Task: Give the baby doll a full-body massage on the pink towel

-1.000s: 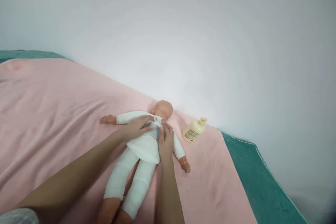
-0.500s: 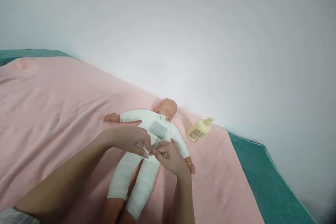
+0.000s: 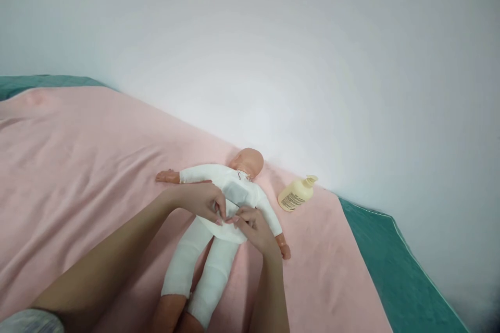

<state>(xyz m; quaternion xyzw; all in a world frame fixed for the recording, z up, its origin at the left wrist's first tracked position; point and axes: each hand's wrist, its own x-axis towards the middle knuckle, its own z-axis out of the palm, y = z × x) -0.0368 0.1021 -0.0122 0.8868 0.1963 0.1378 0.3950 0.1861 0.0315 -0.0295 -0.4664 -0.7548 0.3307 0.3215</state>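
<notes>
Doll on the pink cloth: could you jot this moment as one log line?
doll: lying on pink cloth | left hand: at doll's lower torso | right hand: same, close to left | grip: unclear | pump bottle: standing beside doll

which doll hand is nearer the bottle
The doll hand at picture right, just below the bottle; the other doll hand lies far to the left.

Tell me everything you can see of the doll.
The doll lies on the pink cloth, arms spread, head toward the wall. Its torso, arms and upper legs look like white fabric; the bare parts look like smooth brown plastic. The feet are out of frame. A grey rectangular panel sits on the torso. The person's left hand and right hand meet over its lower torso; whether they pinch the fabric is unclear.
</notes>
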